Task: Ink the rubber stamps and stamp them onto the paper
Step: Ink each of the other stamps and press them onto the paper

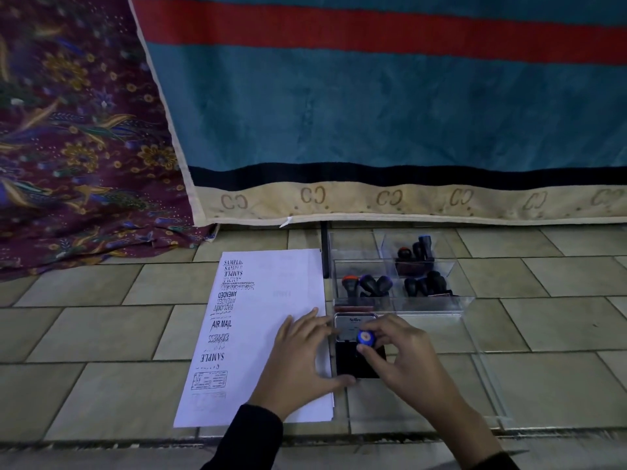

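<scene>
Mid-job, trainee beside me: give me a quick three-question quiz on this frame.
1. True or false: the right hand pinches a blue-topped stamp over the black ink pad.
2. The left hand rests mostly on: A the paper, B the clear tray, C the blanket?
3. Fill in: the print between FAX OUT and EXPRESS reads ____.
Key: 1 true; 2 A; 3 AIR MAIL.

One paper [271, 300], one ink pad [349, 363]

Paper sheet [271, 300] lying matt; organiser tray [424, 312] showing clear glossy plastic; floor tiles [101, 327] looking smooth, faintly shining; ink pad lid [353, 325] possibly gleaming metal.
</scene>
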The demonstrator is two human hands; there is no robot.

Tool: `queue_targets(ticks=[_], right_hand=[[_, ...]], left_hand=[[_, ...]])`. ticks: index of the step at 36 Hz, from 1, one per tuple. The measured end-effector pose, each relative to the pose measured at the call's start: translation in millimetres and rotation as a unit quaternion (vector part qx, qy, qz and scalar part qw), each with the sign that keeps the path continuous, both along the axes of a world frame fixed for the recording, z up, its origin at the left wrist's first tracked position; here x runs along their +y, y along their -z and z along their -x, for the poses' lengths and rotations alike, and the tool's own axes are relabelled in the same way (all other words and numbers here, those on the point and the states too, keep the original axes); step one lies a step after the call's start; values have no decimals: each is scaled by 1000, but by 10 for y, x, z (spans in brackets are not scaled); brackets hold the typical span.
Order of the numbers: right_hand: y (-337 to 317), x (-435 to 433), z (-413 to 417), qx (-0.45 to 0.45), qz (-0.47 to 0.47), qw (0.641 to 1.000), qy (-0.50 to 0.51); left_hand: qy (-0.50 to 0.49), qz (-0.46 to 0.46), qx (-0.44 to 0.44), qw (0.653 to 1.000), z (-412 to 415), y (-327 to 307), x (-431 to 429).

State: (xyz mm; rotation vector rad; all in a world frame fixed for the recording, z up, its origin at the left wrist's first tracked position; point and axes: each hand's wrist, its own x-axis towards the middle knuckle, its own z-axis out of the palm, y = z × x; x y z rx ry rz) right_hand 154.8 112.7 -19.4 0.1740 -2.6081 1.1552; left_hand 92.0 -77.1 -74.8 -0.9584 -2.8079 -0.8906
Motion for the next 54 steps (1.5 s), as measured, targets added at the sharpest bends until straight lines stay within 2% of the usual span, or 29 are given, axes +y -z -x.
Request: queue_targets(ticks=[10, 14, 17, 23, 30, 36, 43, 54], right_hand=[[22, -80, -34, 4, -43, 999, 0], [33, -55, -41, -2, -39, 999, 7], [3, -45, -28, 3, -15, 999, 29], [-230, -161, 220, 29, 51, 998, 27], [-419, -666, 492, 25, 58, 996, -56], [-137, -1225, 228, -17, 42, 983, -178], [6, -1437, 119, -56, -5, 979, -197], [144, -1518, 57, -43, -44, 977, -202]], left_hand=[[-8, -16, -11, 1000, -19, 63, 6], [-18, -83, -14, 996, 8, -21, -71], [-73, -114, 2, 991, 101, -92, -257], [-189, -28, 16, 982, 352, -74, -779], [-284, -34, 16, 958, 479, -23, -1406], [-275, 26, 6, 961, 437, 41, -1542], [-289, 25, 12, 957, 416, 9, -1503], [-295, 13, 28, 955, 425, 49, -1499]])
